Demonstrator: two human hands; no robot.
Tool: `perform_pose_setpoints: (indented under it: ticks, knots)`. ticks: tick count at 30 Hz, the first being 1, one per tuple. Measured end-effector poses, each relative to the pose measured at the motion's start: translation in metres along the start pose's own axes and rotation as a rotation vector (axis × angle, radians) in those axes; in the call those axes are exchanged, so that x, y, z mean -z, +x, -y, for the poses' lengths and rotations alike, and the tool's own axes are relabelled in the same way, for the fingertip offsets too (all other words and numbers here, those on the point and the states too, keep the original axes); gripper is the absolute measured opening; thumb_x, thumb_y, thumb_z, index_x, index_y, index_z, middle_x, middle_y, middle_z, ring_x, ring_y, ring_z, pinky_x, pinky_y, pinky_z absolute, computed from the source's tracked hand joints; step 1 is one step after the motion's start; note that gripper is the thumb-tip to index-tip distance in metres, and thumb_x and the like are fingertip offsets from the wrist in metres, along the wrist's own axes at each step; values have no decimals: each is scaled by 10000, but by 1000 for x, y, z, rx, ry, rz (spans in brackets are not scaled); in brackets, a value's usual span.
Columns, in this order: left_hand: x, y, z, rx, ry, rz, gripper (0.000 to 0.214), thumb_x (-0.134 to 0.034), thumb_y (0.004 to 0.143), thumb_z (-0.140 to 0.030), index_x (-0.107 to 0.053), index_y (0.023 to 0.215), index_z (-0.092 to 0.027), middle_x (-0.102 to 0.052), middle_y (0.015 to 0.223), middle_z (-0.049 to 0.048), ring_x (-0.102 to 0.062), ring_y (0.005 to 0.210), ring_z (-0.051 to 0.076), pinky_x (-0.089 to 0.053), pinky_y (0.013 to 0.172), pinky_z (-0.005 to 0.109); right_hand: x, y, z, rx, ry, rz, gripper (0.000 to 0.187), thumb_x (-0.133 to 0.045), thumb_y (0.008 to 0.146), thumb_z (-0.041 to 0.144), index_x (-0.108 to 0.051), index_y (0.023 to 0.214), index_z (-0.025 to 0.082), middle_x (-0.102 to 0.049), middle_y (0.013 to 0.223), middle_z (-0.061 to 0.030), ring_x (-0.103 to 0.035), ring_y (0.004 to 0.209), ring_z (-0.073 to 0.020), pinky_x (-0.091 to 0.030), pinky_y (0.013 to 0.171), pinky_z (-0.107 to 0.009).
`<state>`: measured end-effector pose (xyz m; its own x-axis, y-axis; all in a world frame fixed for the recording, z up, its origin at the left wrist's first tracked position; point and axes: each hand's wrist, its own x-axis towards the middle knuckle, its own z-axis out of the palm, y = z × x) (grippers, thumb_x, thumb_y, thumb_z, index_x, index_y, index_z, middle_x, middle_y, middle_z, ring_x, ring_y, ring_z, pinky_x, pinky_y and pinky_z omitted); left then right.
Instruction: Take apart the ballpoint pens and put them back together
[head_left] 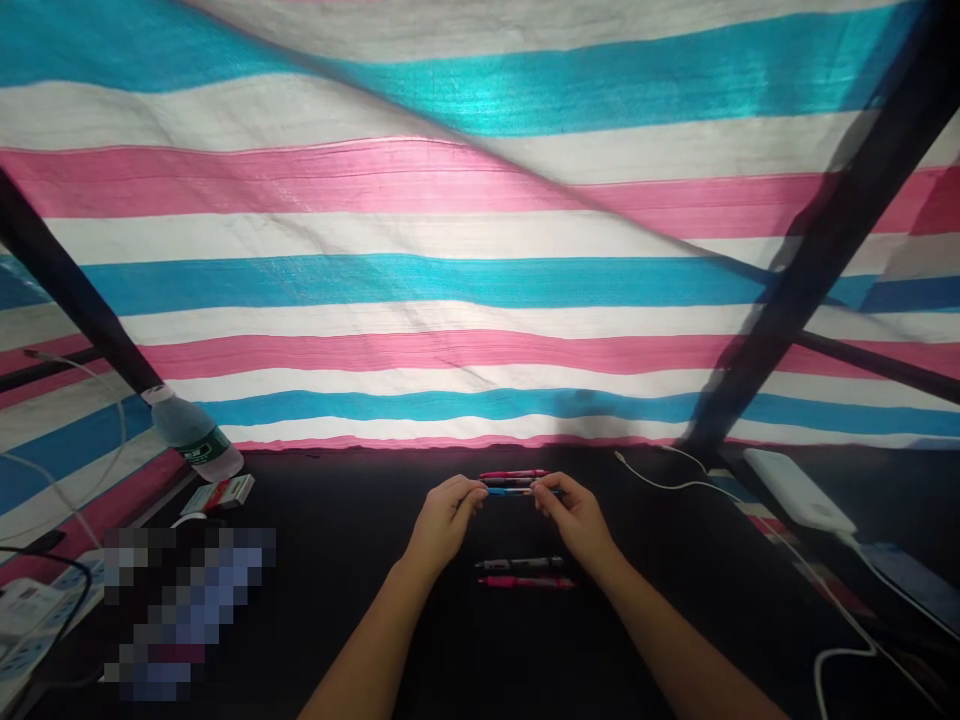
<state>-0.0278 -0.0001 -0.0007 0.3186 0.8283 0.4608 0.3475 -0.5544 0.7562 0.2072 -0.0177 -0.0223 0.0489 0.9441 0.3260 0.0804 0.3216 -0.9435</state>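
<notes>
While a striped blue, pink and white tarpaulin (420,285) hangs behind the black counter (697,600), a water bottle (196,435) lies off to the left and a white power bank (799,490) to the right. Between them, the left hand (446,520) and right hand (574,520) pinch opposite ends of a blue pen (510,491), both grips clamped, its long axis running crosswise. A dark pen (506,482) and red pen (514,474) sit just beyond it; whether they are held is unclear. A black pen (519,563) and pink pen (525,581) lie nearer the person, parallel.

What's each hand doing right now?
Left hand: closed, pinching one end of the pens.
Right hand: closed, pinching their other end.
</notes>
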Motion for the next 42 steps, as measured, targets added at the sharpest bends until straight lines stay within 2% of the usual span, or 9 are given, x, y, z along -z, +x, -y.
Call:
perform_pose_setpoints:
  ticks: [4,10,14,19,22,24,29,33,42]
  knots:
    - [1,-1,-2,61,38,-5,454,-428,1060,-355,-678,721,-186,-594,675,3,-582,654,153,-418,640,269,-2,-2,3,15,-17,-1,307,-672,923,508,-696,879,204,-633,715,-20,-552,638,-172,-424,586,-287]
    - [-1,-1,-7,42,2,-63,257,-728,887,-393,-705,1068,-213,-706,939,33,-629,798,188,-486,754,296,-2,-2,8,-19,1,-36,325,-679,915,524,-673,833,209,-594,672,0,-527,598,-159,-416,568,-276]
    - [0,0,-7,87,43,-11,357,-517,1018,-403,-728,815,-200,-689,759,29,-629,720,185,-464,693,297,-2,-2,8,-22,-15,-50,349,-678,903,553,-676,828,213,-585,666,-2,-518,599,-166,-411,552,-276]
    - [-1,0,-7,50,44,-21,326,-711,906,-377,-686,1201,-239,-725,996,43,-648,841,204,-483,729,301,-1,-2,4,-26,-44,-54,377,-668,897,585,-687,847,212,-576,661,-5,-500,586,-167,-396,528,-273]
    - [-2,0,-8,51,104,20,180,-632,966,-370,-737,961,-224,-707,872,31,-635,807,199,-472,730,306,0,-2,3,-17,-53,-52,361,-668,904,569,-683,845,213,-571,666,2,-493,587,-164,-387,542,-274]
    - [-3,-1,-9,50,149,30,356,-480,1043,-359,-739,845,-217,-682,799,38,-630,805,205,-472,757,324,0,-2,2,-3,-68,-51,342,-660,919,546,-680,842,214,-565,671,5,-494,600,-166,-385,562,-277]
    - [-7,-4,-11,-52,177,14,337,-681,941,-347,-642,1258,-238,-690,1030,60,-630,965,231,-493,860,354,-2,-4,1,7,-90,4,315,-652,935,513,-674,838,214,-572,682,3,-519,632,-176,-402,601,-286]
    - [-11,-6,-14,-149,331,68,140,-630,980,-294,-695,1093,-243,-714,982,56,-627,932,238,-461,849,378,-6,-5,2,-8,-70,47,320,-654,926,530,-689,863,219,-601,703,-10,-556,663,-195,-435,628,-297]
    - [-8,-5,-13,-70,401,76,231,-463,1044,-236,-680,968,-211,-715,850,44,-622,799,218,-426,785,378,-3,1,0,-27,31,-69,371,-683,881,591,-696,897,221,-624,720,-22,-555,640,-190,-445,578,-298]
